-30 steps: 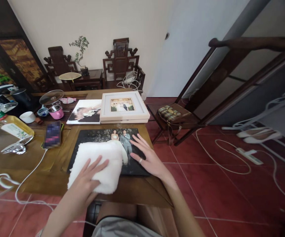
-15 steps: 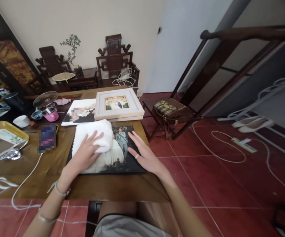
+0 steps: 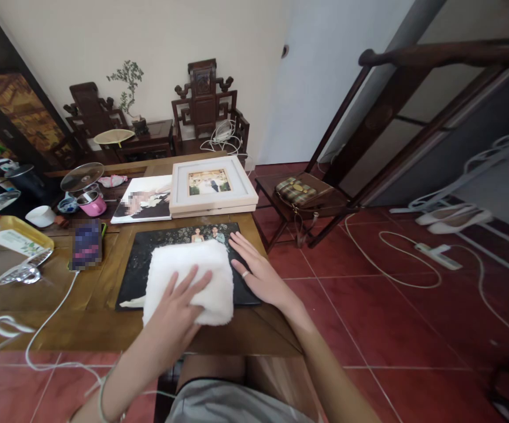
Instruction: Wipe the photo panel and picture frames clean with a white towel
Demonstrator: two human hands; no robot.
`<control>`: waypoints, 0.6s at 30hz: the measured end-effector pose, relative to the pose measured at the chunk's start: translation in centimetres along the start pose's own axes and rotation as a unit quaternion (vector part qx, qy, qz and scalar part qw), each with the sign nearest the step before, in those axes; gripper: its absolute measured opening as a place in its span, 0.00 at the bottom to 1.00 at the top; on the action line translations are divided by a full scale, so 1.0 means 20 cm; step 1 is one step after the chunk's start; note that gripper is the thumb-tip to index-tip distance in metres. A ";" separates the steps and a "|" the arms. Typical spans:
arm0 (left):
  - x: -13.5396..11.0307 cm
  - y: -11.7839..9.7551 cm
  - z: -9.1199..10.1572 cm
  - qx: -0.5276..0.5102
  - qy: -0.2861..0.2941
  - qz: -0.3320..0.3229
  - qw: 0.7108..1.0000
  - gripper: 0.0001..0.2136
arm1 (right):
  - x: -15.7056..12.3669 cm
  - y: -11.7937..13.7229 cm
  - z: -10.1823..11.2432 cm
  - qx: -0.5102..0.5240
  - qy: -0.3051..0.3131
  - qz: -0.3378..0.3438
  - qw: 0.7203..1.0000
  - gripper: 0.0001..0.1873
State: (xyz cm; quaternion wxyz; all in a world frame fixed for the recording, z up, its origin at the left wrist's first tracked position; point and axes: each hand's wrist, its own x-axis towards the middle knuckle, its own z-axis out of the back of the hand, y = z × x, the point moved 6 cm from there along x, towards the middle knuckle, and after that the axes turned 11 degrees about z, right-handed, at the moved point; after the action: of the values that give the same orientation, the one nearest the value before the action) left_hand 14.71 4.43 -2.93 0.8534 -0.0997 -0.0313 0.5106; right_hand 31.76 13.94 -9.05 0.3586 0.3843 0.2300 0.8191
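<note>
Soft white cloth under a spread hand on a dark photo panel

The photo panel (image 3: 137,267) lies flat on a wooden table (image 3: 100,329). On its middle, hanging over its near edge, is a fluffy white cloth (image 3: 219,291). The left hand (image 3: 179,310) presses on the cloth, palm down, fingers spread, not gripping. The right hand (image 3: 260,276) is open too, its fingers appearing to rest on the panel's right side. Beyond the panel's far edge is a pale picture frame (image 3: 245,183); to its left, a phone (image 3: 86,245).

The cloth looks light and floppy, easily pinched at a corner or bunched. The panel seems stiff, perhaps slippery and easily scratched; best lifted by opposite edges, off the printed face.
</note>
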 end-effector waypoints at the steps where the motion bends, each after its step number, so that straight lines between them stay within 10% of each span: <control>1: 0.04 0.03 0.02 -0.005 0.006 -0.001 1.000 0.10 | 0.00 0.00 0.00 -0.001 0.000 0.002 1.000 0.28; 10: 0.40 0.29 0.10 0.034 -0.030 0.030 0.999 0.12 | 0.01 0.04 0.00 0.010 0.003 0.031 0.999 0.26; 18: 0.21 0.00 -0.06 0.106 -0.056 -0.002 0.993 0.07 | 0.02 0.03 0.00 0.030 0.003 0.012 0.999 0.26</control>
State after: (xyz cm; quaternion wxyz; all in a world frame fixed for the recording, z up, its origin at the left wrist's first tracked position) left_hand 17.03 7.98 -4.33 0.8572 0.0200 -0.0255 0.5140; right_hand 31.29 13.81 -8.48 0.3362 0.3947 0.2509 0.8174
